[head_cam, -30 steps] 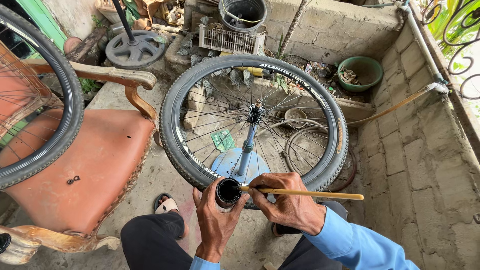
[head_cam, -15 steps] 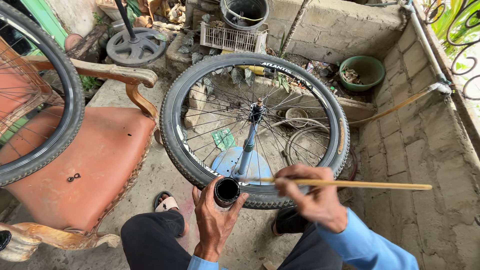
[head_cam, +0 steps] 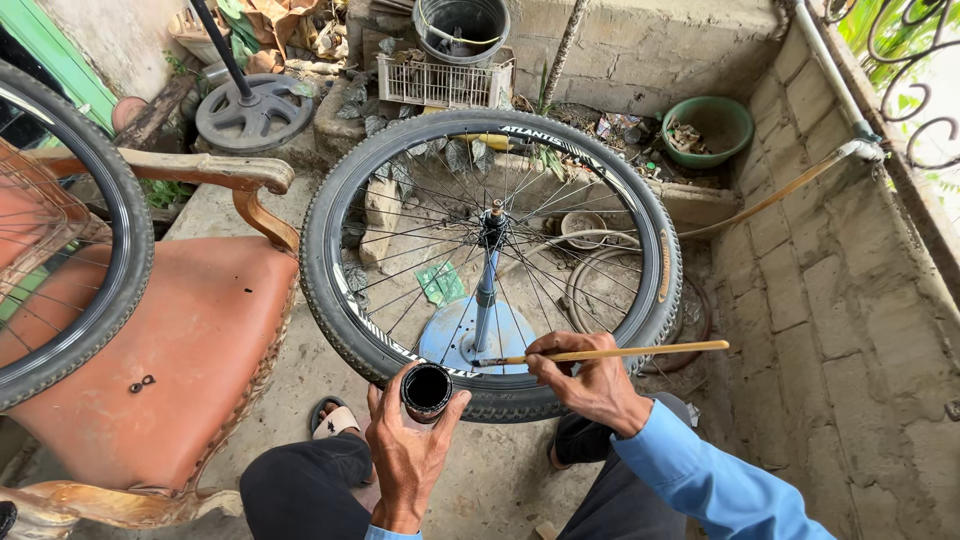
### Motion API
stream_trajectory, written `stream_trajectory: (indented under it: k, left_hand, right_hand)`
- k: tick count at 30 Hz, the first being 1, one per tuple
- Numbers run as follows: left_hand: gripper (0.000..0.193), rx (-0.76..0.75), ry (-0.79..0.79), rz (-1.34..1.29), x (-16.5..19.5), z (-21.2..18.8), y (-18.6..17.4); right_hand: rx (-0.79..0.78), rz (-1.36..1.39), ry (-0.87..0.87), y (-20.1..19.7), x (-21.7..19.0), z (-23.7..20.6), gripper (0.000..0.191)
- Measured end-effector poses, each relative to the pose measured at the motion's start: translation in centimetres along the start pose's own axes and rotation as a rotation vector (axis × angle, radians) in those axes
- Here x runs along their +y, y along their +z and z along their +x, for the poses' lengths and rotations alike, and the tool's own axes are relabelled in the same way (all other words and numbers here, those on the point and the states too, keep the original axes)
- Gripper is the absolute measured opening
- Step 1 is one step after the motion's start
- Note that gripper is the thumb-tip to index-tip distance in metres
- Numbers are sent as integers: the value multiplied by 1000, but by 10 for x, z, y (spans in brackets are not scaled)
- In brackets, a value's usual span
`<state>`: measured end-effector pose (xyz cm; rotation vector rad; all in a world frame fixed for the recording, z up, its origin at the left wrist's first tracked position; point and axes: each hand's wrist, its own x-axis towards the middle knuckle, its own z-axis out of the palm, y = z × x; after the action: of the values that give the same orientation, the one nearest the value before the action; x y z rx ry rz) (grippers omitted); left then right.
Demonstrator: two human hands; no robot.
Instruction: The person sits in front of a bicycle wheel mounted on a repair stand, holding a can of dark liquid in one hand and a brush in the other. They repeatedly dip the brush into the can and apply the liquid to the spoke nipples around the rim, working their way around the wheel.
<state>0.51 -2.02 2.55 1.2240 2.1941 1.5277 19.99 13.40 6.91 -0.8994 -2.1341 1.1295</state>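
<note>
Paint can [head_cam: 427,389], small, black, open top, sits nearest to the camera, just below the bike wheel [head_cam: 490,262]'s bottom edge. Left hand [head_cam: 410,455] wrapped round it, fingers closed on the can w/ thumb up its side. Right hand [head_cam: 590,378], just right of the can, fingers pinched shut on a thin wooden brush [head_cam: 600,353]; brush tip touches the wheel's rim at the bottom. Wheel stands upright on a blue stand [head_cam: 478,335]. Left of the wheel: orange-seated chair [head_cam: 170,370]. Beyond the wheel: wire crate [head_cam: 445,82], green bowl [head_cam: 712,128].
</note>
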Motion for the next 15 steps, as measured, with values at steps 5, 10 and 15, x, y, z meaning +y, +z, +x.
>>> stream_trajectory:
  k: [5, 10, 15]
  left_hand:
    - [64, 13, 13, 26, -2, 1, 0]
    - [62, 19, -2, 42, -2, 0, 0]
    - [62, 15, -14, 36, -1, 1, 0]
  right_hand:
    - [-17, -66, -105, -2, 0, 3, 14]
    - [-43, 17, -51, -2, -2, 3, 13]
    - [-71, -56, -44, 1, -1, 6, 12]
